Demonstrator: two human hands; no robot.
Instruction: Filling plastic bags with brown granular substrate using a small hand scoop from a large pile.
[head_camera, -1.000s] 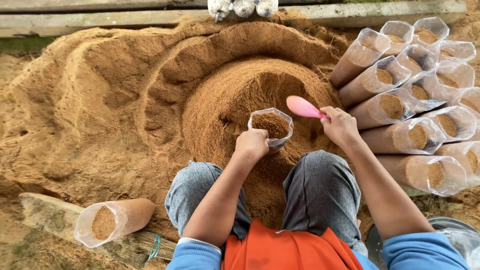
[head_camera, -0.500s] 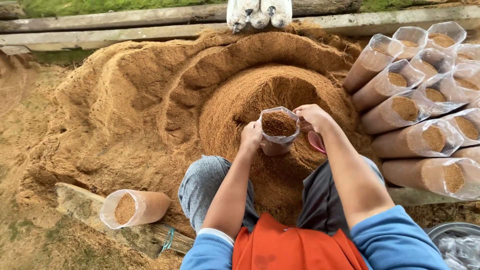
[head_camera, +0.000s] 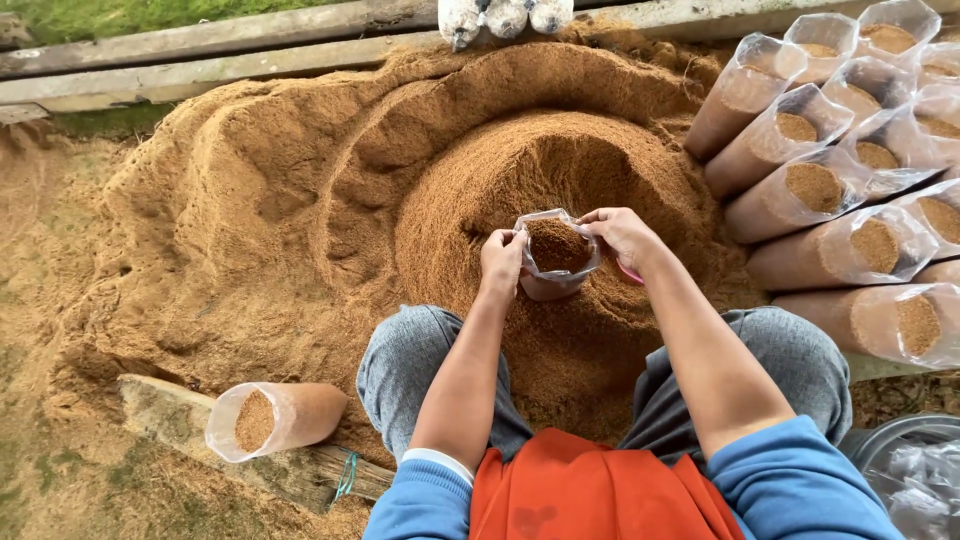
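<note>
The clear bag (head_camera: 556, 255) of brown sawdust is held upright, its long side up and down and its open mouth facing up. It is kept between the two hands, over the big sawdust pile (head_camera: 300, 200). Its rim is pinched by the left hand (head_camera: 501, 258) and by the right hand (head_camera: 622, 236). Filled bags (head_camera: 850, 180) are stacked well apart on the right. One more filled bag (head_camera: 275, 418) is lying on a plank at the left.
</note>
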